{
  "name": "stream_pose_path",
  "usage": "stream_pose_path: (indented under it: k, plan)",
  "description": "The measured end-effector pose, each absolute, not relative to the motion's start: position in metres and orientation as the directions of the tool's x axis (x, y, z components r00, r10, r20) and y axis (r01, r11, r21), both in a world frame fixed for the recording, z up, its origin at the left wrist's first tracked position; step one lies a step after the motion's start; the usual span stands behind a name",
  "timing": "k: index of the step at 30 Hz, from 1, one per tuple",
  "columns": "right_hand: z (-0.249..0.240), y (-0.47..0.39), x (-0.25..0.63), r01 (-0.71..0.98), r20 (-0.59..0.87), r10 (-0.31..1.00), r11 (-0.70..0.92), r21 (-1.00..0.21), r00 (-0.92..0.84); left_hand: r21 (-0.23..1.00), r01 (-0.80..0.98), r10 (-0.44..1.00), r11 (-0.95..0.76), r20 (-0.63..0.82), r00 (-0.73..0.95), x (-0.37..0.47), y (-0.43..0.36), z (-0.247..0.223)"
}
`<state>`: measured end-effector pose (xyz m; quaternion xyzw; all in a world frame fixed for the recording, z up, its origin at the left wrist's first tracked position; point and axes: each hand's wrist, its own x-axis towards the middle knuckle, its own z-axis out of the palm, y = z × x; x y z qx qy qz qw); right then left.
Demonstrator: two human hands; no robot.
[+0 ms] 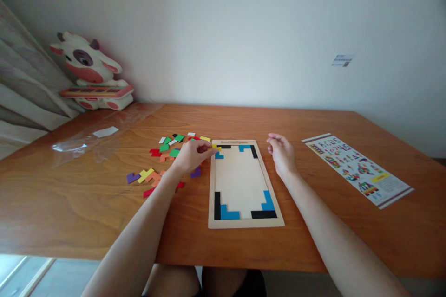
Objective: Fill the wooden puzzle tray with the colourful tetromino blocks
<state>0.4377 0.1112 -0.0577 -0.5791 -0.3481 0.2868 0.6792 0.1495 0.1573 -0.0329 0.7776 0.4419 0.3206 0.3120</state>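
Note:
My left hand (193, 154) pinches a yellow puzzle piece (216, 147) between thumb and fingers. It is over the far left corner of a wooden puzzle board (240, 171), beside a blue piece (219, 155) and a black piece (224, 146). Blue and black pieces lie in all the board's corners, among them a blue piece (228, 214) and a black bar (264, 214) along the near edge. To the right of the board my right hand (281, 154) hovers with loosely bent fingers, apart from it, and no object shows in it.
Loose coloured pieces (164, 148) lie scattered left of the board, partly behind my left arm. A printed pattern sheet (358, 169) rests at the right. Clear plastic wrapping (81, 144) lies at the left, in front of a cow-shaped toy keyboard (97, 90) by the wall.

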Motion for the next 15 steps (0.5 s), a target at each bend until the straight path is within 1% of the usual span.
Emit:
stream_pose_path:
  k: [3, 6, 8, 11, 13, 15]
  plan:
    - [-0.057, 0.109, 0.435, 0.093, 0.194, 0.815, 0.171, -0.981, 0.546, 0.767, 0.452, 0.853, -0.456, 0.231, 0.468, 0.156, 0.152, -0.033]
    - [-0.053, 0.104, 0.426, 0.207, 0.251, 0.86, 0.174, -0.963, 0.444, 0.743, 0.439, 0.822, -0.505, 0.258, 0.508, 0.162, 0.146, -0.034]
    - [-0.048, 0.098, 0.418, 0.297, 0.285, 0.902, 0.189, -0.936, 0.324, 0.721, 0.447, 0.806, -0.53, 0.264, 0.529, 0.166, 0.143, -0.034]
    - [-0.041, 0.089, 0.406, 0.352, 0.3, 0.95, 0.252, -0.901, 0.088, 0.704, 0.436, 0.78, -0.561, 0.274, 0.562, 0.17, 0.14, -0.034]
    - [-0.036, 0.083, 0.4, 0.386, 0.291, 0.956, 0.286, -0.877, -0.046, 0.708, 0.412, 0.76, -0.573, 0.272, 0.59, 0.171, 0.138, -0.035]
    - [-0.033, 0.078, 0.395, 0.415, 0.269, 0.953, 0.302, -0.858, -0.137, 0.724, 0.391, 0.747, -0.568, 0.254, 0.614, 0.171, 0.138, -0.035]
